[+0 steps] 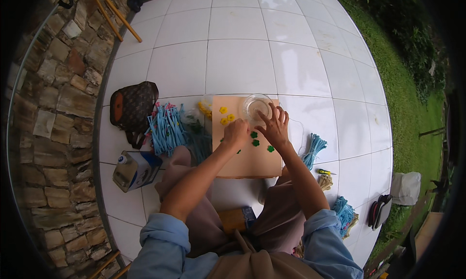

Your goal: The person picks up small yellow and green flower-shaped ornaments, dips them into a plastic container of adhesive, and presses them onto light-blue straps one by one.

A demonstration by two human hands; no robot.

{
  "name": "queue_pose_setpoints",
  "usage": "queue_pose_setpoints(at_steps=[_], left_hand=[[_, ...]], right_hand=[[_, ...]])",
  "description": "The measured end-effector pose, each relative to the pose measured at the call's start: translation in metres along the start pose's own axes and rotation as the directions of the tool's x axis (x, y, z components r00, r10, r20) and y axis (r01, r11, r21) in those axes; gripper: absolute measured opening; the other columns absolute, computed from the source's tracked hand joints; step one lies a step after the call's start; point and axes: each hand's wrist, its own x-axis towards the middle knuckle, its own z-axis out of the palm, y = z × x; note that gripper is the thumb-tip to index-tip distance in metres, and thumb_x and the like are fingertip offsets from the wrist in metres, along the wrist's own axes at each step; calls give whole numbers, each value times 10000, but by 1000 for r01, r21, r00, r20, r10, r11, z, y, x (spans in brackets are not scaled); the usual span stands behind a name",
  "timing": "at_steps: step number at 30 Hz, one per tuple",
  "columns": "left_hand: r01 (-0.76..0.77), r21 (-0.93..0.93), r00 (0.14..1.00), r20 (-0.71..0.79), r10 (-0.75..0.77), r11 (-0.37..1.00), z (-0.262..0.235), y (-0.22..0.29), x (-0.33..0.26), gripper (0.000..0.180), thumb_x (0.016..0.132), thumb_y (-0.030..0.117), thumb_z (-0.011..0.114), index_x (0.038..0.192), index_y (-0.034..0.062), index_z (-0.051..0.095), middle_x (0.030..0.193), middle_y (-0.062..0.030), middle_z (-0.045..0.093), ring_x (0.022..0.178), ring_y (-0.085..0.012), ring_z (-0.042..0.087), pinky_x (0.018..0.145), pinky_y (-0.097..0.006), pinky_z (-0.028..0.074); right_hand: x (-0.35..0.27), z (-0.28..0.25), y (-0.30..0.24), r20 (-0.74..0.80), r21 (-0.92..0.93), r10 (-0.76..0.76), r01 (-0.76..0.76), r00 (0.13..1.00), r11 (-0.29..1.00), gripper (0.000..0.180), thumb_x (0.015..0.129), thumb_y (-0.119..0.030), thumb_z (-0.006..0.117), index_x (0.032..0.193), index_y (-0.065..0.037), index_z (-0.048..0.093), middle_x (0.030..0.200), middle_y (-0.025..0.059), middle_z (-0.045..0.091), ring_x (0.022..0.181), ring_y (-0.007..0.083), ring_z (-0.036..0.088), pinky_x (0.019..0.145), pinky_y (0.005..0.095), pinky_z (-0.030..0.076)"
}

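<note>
A tan board (247, 166) lies in front of me, over my lap. Above its middle, my left hand (236, 134) is closed in a pinch; what it holds, if anything, is too small to make out. My right hand (274, 128) is beside it with fingers apart, its fingertips near the rim of a round clear bowl (256, 104) at the board's far right. Green flower-shaped pieces (255, 143) are scattered just below my hands, some partly hidden by the left one. Several yellow flower-shaped pieces (223, 110) lie at the board's upper left.
To the left are a clear container of yellow pieces (205, 109), blue stem-like bundles (166, 128), a brown bag (135, 104) and a metal can (137, 170). On the right lie another blue bundle (315, 149), a yellow-black cutter (325, 172) and a dark wallet-like item (379, 212).
</note>
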Motion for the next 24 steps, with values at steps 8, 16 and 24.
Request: queue_pose_setpoints(at_steps=[8,16,24], left_hand=[[64,-24,998,32,-63,998,-3,2,7,61,733,119,600,761,66,590,817,-113,590,779,-296,595,672,-395,482],[-25,5,1000,13,25,1000,15,8,2,113,697,118,646,784,56,611,792,-99,608,780,-265,602,673,-364,479],[-225,147,973,-9,229,963,20,14,-4,209,692,74,664,877,50,570,889,-98,546,857,-272,573,700,-373,488]], right_hand=[[0,-3,-5,-16,-26,34,-34,999,999,480,654,-353,712,1096,-228,575,1266,77,342,1206,308,280,994,531,215],[1,-8,-9,-36,-16,32,-32,999,999,455,619,-304,731,1044,-202,603,1258,71,354,1204,308,289,1006,511,215],[-1,0,-2,-79,133,160,-148,984,980,515,576,-264,759,1046,-165,572,1248,130,352,1174,344,301,975,494,236]])
